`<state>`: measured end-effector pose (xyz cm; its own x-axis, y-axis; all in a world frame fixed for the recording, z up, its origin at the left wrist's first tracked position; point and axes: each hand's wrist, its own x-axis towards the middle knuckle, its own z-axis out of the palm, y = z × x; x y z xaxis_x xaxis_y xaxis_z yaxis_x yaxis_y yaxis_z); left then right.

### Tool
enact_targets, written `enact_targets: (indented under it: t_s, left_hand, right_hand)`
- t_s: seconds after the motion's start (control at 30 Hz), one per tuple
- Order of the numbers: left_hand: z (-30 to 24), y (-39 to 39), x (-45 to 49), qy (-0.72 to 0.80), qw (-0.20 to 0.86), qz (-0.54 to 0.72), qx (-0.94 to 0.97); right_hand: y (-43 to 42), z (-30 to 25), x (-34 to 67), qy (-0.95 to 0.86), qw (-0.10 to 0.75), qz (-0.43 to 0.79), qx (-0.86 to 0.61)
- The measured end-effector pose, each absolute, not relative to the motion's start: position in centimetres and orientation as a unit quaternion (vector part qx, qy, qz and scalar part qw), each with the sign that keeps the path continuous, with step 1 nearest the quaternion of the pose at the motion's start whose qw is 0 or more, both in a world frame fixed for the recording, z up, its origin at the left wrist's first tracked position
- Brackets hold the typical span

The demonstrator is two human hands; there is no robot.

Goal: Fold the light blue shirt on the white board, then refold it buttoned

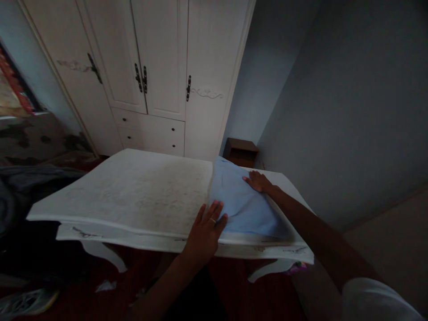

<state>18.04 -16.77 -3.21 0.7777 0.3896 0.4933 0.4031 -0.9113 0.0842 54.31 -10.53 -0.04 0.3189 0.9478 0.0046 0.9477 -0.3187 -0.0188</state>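
Observation:
A folded light-blue cloth (240,198) lies flat on the right part of a white table (110,191); its exact kind does not show. My left hand (207,227), with a ring on one finger, rests at the cloth's near left corner, fingers spread. Farther back, my right hand (259,181) lies on the cloth's right side with its fingers stretched out. Faint creases run across the fabric between the two hands. Neither hand is closed around anything.
Behind the table stands a white wardrobe (160,58) with dark handles. A small brown cabinet (240,150) sits near the grey wall (361,98). Dark fabric (30,183) is heaped at the left, and a shoe (28,303) lies on the floor.

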Motion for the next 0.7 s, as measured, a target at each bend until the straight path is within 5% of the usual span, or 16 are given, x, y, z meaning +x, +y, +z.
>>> enact_targets:
  t_s: [0.37, 0.7]
  left_hand:
    - [3.6, -14.2, 21.5, -0.163, -0.070, -0.267, -0.947]
    - [0.7, -12.4, 22.9, -0.069, -0.056, -0.209, -0.974]
  right_hand:
    - [-1.5, 3.6, 44.7, -0.704, 0.069, -0.034, -0.706]
    - [2.8, 0.5, 42.7, -0.672, 0.059, 0.032, -0.738]
